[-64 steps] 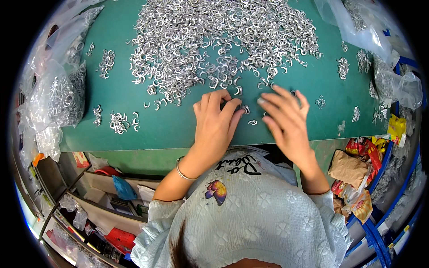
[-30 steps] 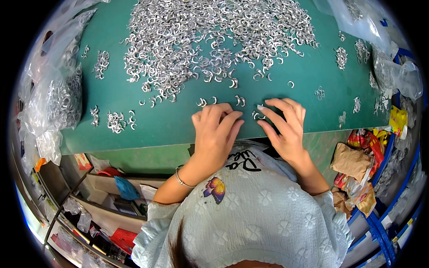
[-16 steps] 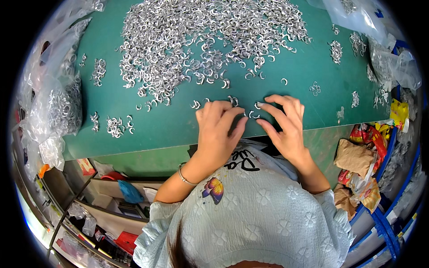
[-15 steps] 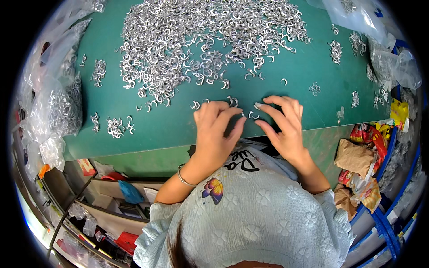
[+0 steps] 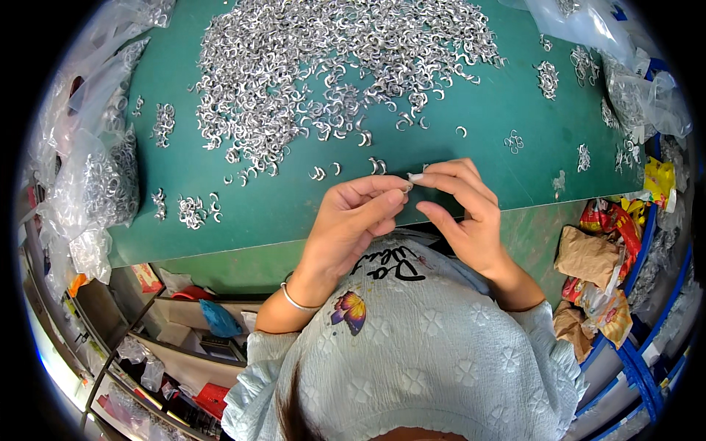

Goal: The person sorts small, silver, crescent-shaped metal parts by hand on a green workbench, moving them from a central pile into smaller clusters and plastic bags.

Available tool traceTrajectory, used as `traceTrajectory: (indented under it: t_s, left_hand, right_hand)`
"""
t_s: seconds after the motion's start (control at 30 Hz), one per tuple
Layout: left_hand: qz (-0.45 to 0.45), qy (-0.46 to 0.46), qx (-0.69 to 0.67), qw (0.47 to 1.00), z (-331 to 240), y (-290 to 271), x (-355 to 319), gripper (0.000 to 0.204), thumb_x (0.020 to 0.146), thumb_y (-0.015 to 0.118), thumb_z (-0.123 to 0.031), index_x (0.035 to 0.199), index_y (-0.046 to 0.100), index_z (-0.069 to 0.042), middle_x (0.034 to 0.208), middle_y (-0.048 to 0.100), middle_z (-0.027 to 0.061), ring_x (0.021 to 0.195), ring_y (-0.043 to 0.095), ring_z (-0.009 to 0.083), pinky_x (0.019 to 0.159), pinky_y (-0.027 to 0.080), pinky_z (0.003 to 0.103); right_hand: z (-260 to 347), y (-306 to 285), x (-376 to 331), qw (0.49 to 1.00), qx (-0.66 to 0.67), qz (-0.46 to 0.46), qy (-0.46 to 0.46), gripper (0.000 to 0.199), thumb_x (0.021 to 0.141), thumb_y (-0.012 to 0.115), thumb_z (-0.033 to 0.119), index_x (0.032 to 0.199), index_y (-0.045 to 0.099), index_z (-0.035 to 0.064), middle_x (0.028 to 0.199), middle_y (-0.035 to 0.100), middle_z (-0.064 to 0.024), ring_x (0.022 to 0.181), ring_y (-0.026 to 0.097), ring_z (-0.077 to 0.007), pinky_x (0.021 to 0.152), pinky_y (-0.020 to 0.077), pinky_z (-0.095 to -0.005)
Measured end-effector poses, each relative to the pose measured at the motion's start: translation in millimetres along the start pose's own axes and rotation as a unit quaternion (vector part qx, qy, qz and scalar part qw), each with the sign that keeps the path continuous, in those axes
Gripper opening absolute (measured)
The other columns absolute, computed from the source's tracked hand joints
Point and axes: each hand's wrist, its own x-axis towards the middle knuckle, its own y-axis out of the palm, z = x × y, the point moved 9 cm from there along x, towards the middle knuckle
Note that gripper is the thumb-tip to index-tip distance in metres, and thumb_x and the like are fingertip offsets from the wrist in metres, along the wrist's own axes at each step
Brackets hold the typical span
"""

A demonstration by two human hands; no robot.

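Close to the table's near edge, my left hand [image 5: 351, 217] is closed, thumb and forefinger pinching a small curved silver metal piece [image 5: 407, 187] that is mostly hidden by the fingertips. My right hand [image 5: 471, 213] has its fingers stretched toward that piece, the forefinger tip at or touching it, while its thumb stands apart. A few loose crescent-shaped metal pieces [image 5: 377, 165] lie just beyond my left hand. Farther back spreads a large heap of the same silver crescents [image 5: 257, 88] on the green table [image 5: 279, 209].
Small clusters of metal pieces lie at left [image 5: 191, 212] and right [image 5: 546, 79]. Clear plastic bags [image 5: 107, 180] of metal parts bulge over the left edge. Paper and plastic packaging [image 5: 585, 257] sits low on the right. Shelving with a blue bag [image 5: 218, 318] stands at lower left.
My left hand has turned and closed its fingertips around a small curved piece. The right fingers have shifted left to meet it, and the two hands' fingertips are now together.
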Motion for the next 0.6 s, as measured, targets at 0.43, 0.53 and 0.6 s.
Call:
traceTrajectory:
  t_s: [0.43, 0.53, 0.6]
  left_hand:
    - [0.066, -0.042, -0.059, 0.995, 7.2, 18.7, -3.5, 0.017, 0.094, 0.065, -0.010, 0.106, 0.067, 0.003, 0.088, 0.064, 0.0039, 0.074, 0.053, 0.0057, 0.059, 0.040, 0.020]
    - [0.049, -0.039, -0.051, 0.997, 8.6, 18.2, -2.9, 0.016, 0.094, 0.065, -0.010, 0.104, 0.067, 0.003, 0.086, 0.063, 0.0035, 0.071, 0.052, 0.0055, 0.058, 0.039, 0.020]
    - [0.033, -0.030, -0.030, 0.999, 9.0, 16.3, -1.2, 0.015, 0.094, 0.065, -0.009, 0.104, 0.067, 0.002, 0.086, 0.063, 0.0033, 0.070, 0.051, 0.0054, 0.058, 0.039, 0.020]
  right_hand:
    - [7.1, -1.6, 2.9, 0.999, 0.032, -0.024, -0.029, 0.026, 0.070, 0.078, -0.003, 0.095, 0.072, 0.0028, 0.091, 0.065, -0.0084, 0.083, 0.059, -0.0242, 0.072, 0.0470, -0.0327]
    - [7.5, -3.1, 2.9, 0.999, 0.035, -0.031, -0.019, 0.025, 0.070, 0.077, -0.004, 0.093, 0.072, 0.0030, 0.090, 0.065, -0.0078, 0.083, 0.059, -0.0239, 0.071, 0.0468, -0.0326]
    - [7.2, -5.0, 1.3, 0.999, 0.027, -0.036, -0.017, 0.024, 0.070, 0.077, -0.004, 0.092, 0.071, 0.0027, 0.089, 0.065, -0.0075, 0.083, 0.059, -0.0242, 0.072, 0.0466, -0.0327]
